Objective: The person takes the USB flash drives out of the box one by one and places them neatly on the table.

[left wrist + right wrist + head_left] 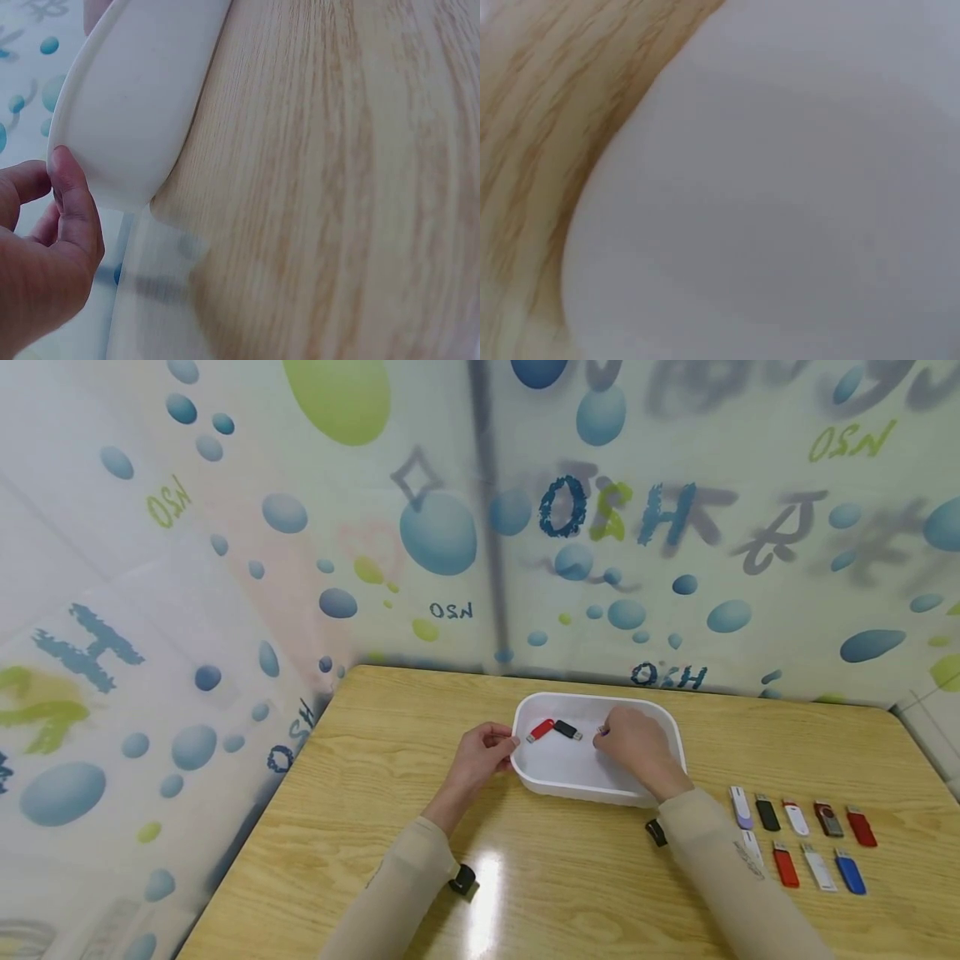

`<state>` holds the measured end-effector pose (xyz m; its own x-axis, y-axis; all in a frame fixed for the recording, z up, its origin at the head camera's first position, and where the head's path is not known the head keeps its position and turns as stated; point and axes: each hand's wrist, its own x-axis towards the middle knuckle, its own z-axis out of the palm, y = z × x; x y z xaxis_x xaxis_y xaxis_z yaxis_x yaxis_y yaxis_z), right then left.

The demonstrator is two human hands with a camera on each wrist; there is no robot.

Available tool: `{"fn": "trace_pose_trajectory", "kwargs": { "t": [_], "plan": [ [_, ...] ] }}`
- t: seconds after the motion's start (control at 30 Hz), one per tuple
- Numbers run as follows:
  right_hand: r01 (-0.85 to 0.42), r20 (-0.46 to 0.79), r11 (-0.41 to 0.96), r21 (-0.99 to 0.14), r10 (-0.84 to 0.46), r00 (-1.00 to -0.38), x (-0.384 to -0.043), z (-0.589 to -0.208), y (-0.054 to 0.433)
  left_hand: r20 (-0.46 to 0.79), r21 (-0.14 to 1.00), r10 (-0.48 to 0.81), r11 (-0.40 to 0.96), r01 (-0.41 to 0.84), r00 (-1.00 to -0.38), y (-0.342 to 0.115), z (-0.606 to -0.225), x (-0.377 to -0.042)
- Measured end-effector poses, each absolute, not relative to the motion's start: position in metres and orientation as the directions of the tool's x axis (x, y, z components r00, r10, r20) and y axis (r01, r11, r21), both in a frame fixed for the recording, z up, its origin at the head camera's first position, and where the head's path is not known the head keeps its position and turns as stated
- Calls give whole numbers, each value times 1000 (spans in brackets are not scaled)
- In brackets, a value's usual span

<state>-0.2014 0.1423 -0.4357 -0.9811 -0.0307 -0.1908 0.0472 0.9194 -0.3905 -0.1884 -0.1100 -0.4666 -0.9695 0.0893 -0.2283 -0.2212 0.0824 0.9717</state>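
Note:
A white plastic basin [558, 768] stands on the wooden table with a red USB stick [540, 731] and a black USB stick [567, 729] lying inside, close together. At its left end my left hand [483, 752] pinches the rim between thumb and fingers; the left wrist view has this hand [56, 247] at the basin's edge. My right hand [637, 743] reaches into the basin's right half, fingers curled round another USB stick [602, 731], mostly hidden by the hand. The right wrist view holds only the blurred basin wall [742, 187] and some table.
Right of the basin, several USB sticks lie in two rows, among them a blue one [851, 872], a red one [785, 865] and a black one [767, 812]. My right sleeve [735, 868] partly covers the nearest white one [752, 847]. A patterned curtain [525, 635] hangs behind the table.

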Motion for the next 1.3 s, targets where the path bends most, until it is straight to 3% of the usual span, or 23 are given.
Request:
{"fn": "trace_pose_trajectory", "kwargs": {
  "t": [0.6,1.3],
  "plan": [
    [-97,68,899,-427,-75,-995,-165,-419,174,-215,976,89,51,-211,-973,-110,-467,-187],
    [-74,135,884,-462,-12,-991,-120,-405,222,-217,976,85,53,-213,-972,-108,-468,-188]
  ]
}}
